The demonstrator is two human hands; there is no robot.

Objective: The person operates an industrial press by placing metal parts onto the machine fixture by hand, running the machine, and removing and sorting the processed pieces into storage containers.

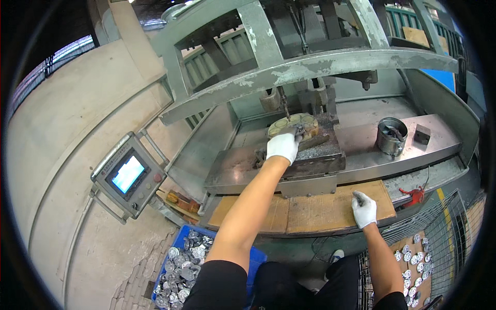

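My left hand (pixel 284 146), in a white glove with dark-smudged fingers, reaches forward to the machine's fixture. Its fingers are bent closed at the near edge of a round tan plate (pixel 305 120) with circular recesses; what they hold, if anything, is hidden. Just above that plate hangs a thin drill bit (pixel 284 103). Beside the hand, a dark metal bar (pixel 313 142) lies among grey metal chips. My right hand (pixel 365 209), also in a white glove with dirty fingertips, hovers at or rests on the cardboard sheet (pixel 330 209), fingers loosely extended and holding nothing visible.
On the steel bed stand a metal cup (pixel 392 136) with something dark inside and a metal block (pixel 422 135). Left is a control panel (pixel 128 174). Below are a blue bin (pixel 181 238) of round metal parts and a wire cage (pixel 447 243) with similar parts. A green frame (pixel 310 64) spans overhead.
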